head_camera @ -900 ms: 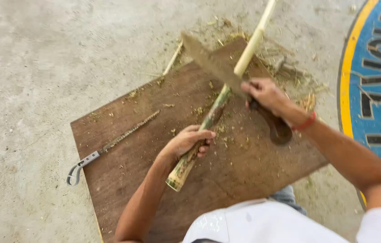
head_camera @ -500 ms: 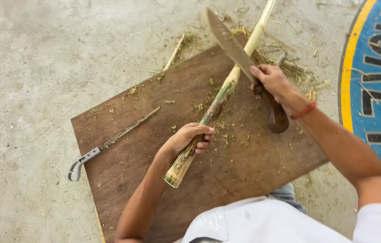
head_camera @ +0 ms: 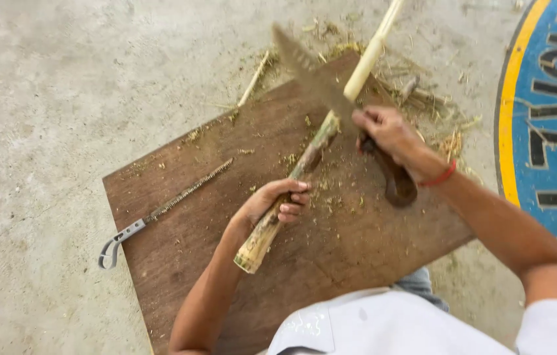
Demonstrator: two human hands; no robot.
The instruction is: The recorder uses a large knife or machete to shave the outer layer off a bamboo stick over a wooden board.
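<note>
The left hand (head_camera: 272, 207) was clamped around the lower, unpeeled end of a long green-brown sugarcane stalk (head_camera: 311, 154), which lay slanting across a brown wooden board (head_camera: 180, 243) on the concrete floor. The right hand (head_camera: 387, 131) was closed on the dark handle of a broad, blurred steel cleaver (head_camera: 311, 75), its blade meeting the stalk just above the left hand's grip, where pale peeled cane began. Peeling here would go best with shallow strokes directed away from the gripping fingers.

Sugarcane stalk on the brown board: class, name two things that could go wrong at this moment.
1. The left hand grips the sugarcane stalk in line with the knife blade; a slip might reach its fingers.
2. Peelings litter the board, so the stalk might roll.
</note>
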